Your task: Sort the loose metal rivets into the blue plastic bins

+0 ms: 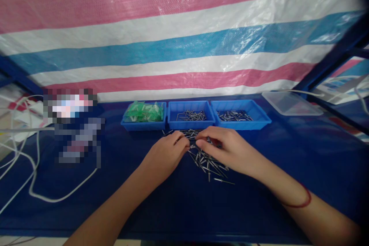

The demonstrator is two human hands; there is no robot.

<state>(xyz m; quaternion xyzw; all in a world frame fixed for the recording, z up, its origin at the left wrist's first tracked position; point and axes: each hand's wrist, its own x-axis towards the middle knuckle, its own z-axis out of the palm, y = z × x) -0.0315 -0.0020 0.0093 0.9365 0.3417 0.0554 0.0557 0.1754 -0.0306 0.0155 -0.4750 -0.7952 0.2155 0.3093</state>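
Both of my hands rest on a loose heap of small metal pins spread over the dark blue table. My left hand has its fingers curled together at the heap's left side, fingertips pinched near the pins. My right hand lies over the heap with fingers closed and pointing left, almost touching the left fingertips. What either hand grips is too small to make out. A red thread circles my right wrist.
Three blue trays line the back: the left one holds green plastic parts, the middle and right hold metal pins. A clear plastic lid lies at back right. White cables trail at left. A striped tarp hangs behind.
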